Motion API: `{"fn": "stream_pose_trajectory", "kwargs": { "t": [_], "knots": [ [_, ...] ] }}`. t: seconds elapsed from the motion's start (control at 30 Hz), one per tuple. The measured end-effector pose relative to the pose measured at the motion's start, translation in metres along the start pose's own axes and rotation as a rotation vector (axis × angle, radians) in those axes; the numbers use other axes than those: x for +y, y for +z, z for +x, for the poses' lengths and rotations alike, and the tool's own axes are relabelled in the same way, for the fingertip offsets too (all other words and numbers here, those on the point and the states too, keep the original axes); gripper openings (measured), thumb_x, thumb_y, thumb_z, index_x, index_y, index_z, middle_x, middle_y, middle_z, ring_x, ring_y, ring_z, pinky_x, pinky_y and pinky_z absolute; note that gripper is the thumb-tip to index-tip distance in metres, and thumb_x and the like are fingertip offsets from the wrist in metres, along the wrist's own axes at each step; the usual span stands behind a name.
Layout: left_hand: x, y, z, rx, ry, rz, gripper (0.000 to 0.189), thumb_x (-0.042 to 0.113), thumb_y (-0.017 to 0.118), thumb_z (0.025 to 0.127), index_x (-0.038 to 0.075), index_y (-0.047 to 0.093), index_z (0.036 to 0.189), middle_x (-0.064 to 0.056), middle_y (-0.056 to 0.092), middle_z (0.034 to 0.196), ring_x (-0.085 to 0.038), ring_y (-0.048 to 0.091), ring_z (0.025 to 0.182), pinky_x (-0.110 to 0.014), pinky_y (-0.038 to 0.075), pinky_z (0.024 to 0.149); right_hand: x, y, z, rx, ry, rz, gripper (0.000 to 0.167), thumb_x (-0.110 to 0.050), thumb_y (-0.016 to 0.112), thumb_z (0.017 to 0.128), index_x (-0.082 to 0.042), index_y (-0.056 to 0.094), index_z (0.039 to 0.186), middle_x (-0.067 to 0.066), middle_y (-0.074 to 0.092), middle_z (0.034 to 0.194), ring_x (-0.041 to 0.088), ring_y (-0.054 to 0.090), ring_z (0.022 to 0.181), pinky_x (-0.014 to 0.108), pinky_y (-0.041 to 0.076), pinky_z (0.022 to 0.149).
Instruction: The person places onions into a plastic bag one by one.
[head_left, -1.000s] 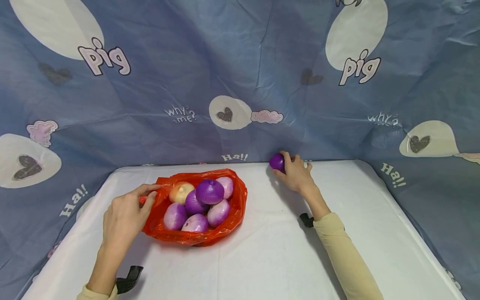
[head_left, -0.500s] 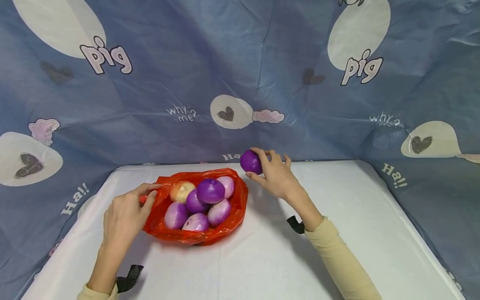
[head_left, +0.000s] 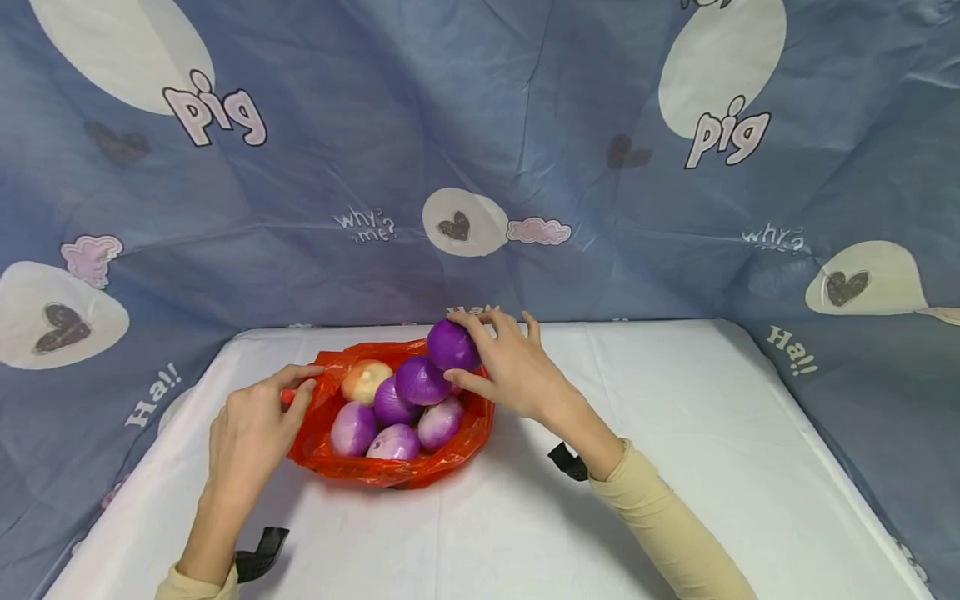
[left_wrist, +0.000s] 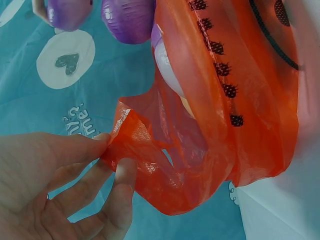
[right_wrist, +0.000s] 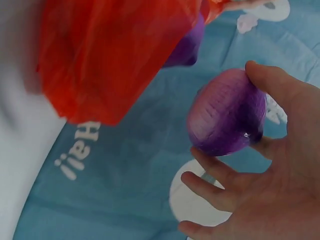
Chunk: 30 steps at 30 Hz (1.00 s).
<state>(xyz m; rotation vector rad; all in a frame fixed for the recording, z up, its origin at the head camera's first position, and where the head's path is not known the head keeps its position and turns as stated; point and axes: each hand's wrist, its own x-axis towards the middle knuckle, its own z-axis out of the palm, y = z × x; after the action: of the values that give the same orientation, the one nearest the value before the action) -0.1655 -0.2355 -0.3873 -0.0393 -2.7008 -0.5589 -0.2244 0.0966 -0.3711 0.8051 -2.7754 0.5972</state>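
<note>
A red plastic bag point(head_left: 375, 473) sits with its mouth spread, holding several purple onions and one yellowish onion point(head_left: 366, 381). My left hand point(head_left: 251, 433) pinches the bag's left rim; in the left wrist view thumb and fingertips grip the thin red plastic point(left_wrist: 145, 160). Over the bag's back right rim, my right hand point(head_left: 513, 371) holds a dark purple onion point(head_left: 452, 344) between thumb and fingers. Just in front of it lies another dark purple onion point(head_left: 422, 381) atop the pile. In the right wrist view the held onion point(right_wrist: 225, 112) appears beside the bag point(right_wrist: 110, 60), with two fingers spread away from it.
A white cloth covers the table point(head_left: 675, 433). Behind it hangs a blue printed curtain point(head_left: 570, 150), meeting the table's back edge and sides. Black wrist mounts point(head_left: 262, 554) stick out from both wrists.
My right hand has lifted the dark purple onion from the table's back edge and carried it left to over the bag. My left hand stays at the bag's rim.
</note>
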Motion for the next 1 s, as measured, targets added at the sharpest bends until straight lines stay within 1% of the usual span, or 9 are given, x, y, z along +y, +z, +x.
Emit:
{"fn": "stream_pose_trajectory", "kwargs": {
  "t": [0.03, 0.17, 0.37, 0.47, 0.57, 0.7, 0.83, 0.9, 1.0],
  "knots": [
    [0.0, 0.0, 0.0, -0.002, -0.001, -0.001, 0.023, 0.024, 0.069, 0.105, 0.019, 0.079, 0.126, -0.012, 0.074, 0.079, -0.018, 0.041, 0.051, -0.032, 0.029, 0.042, -0.003, 0.001, 0.0, 0.001, -0.01, -0.006, 0.077, -0.059, 0.072, 0.099, -0.03, 0.041, 0.163, 0.012, 0.058, 0.149, 0.031, 0.051, 0.147, 0.073, 0.022, 0.126],
    [0.0, 0.0, 0.0, -0.011, -0.011, 0.001, 0.024, 0.024, 0.068, 0.106, 0.019, 0.078, 0.127, -0.008, 0.063, 0.066, -0.019, 0.041, 0.052, -0.033, 0.029, 0.042, -0.013, 0.003, -0.003, 0.008, -0.048, -0.025, 0.074, -0.06, 0.071, 0.099, -0.031, 0.043, 0.161, 0.011, 0.058, 0.145, 0.028, 0.053, 0.143, 0.074, 0.023, 0.126],
    [0.001, 0.0, 0.0, -0.014, -0.013, -0.001, 0.024, 0.024, 0.068, 0.105, 0.018, 0.078, 0.127, -0.007, 0.065, 0.067, -0.019, 0.043, 0.053, -0.033, 0.031, 0.042, -0.024, 0.01, -0.009, -0.002, -0.124, -0.048, 0.072, -0.059, 0.072, 0.099, -0.031, 0.044, 0.159, 0.01, 0.057, 0.142, 0.029, 0.054, 0.14, 0.076, 0.023, 0.125],
    [0.0, 0.0, 0.0, -0.011, -0.011, 0.003, 0.024, 0.024, 0.069, 0.105, 0.018, 0.078, 0.126, -0.005, 0.059, 0.062, -0.019, 0.041, 0.051, -0.033, 0.03, 0.042, -0.03, 0.013, -0.013, -0.016, -0.153, -0.063, 0.073, -0.059, 0.072, 0.099, -0.032, 0.043, 0.16, 0.009, 0.056, 0.143, 0.028, 0.054, 0.14, 0.077, 0.022, 0.125],
    [0.0, 0.0, 0.0, -0.011, -0.011, 0.004, 0.024, 0.024, 0.069, 0.105, 0.018, 0.078, 0.126, -0.004, 0.056, 0.06, -0.019, 0.04, 0.051, -0.032, 0.029, 0.042, -0.035, 0.017, -0.016, -0.033, -0.167, -0.079, 0.073, -0.059, 0.071, 0.099, -0.032, 0.043, 0.16, 0.008, 0.055, 0.143, 0.027, 0.052, 0.141, 0.076, 0.022, 0.125],
    [0.0, 0.0, 0.0, -0.013, -0.009, 0.001, 0.024, 0.024, 0.068, 0.106, 0.018, 0.078, 0.127, -0.003, 0.057, 0.06, -0.018, 0.04, 0.05, -0.032, 0.029, 0.041, -0.041, 0.024, -0.018, -0.061, -0.19, -0.095, 0.072, -0.058, 0.071, 0.099, -0.032, 0.044, 0.16, 0.009, 0.056, 0.145, 0.026, 0.05, 0.144, 0.076, 0.024, 0.125],
    [-0.001, 0.0, 0.0, -0.003, -0.002, 0.0, 0.024, 0.023, 0.067, 0.106, 0.018, 0.078, 0.126, -0.002, 0.052, 0.057, -0.018, 0.038, 0.048, -0.031, 0.027, 0.041, -0.043, 0.032, -0.018, -0.083, -0.211, -0.12, 0.072, -0.057, 0.073, 0.099, -0.032, 0.045, 0.16, 0.009, 0.056, 0.148, 0.026, 0.047, 0.147, 0.076, 0.026, 0.124],
    [-0.001, 0.0, 0.0, 0.001, 0.001, -0.001, 0.024, 0.023, 0.067, 0.106, 0.018, 0.078, 0.126, -0.003, 0.054, 0.058, -0.018, 0.038, 0.047, -0.031, 0.027, 0.041, -0.043, 0.036, -0.018, -0.092, -0.218, -0.141, 0.072, -0.056, 0.075, 0.097, -0.034, 0.046, 0.16, 0.008, 0.055, 0.149, 0.026, 0.045, 0.149, 0.075, 0.028, 0.124],
    [-0.001, 0.0, 0.0, 0.001, -0.001, -0.004, 0.024, 0.023, 0.067, 0.106, 0.017, 0.078, 0.126, -0.005, 0.06, 0.061, -0.018, 0.04, 0.049, -0.032, 0.028, 0.041, -0.042, 0.042, -0.018, -0.104, -0.226, -0.168, 0.074, -0.055, 0.078, 0.095, -0.036, 0.046, 0.159, 0.008, 0.054, 0.15, 0.028, 0.042, 0.15, 0.075, 0.031, 0.122]
  ]
}}
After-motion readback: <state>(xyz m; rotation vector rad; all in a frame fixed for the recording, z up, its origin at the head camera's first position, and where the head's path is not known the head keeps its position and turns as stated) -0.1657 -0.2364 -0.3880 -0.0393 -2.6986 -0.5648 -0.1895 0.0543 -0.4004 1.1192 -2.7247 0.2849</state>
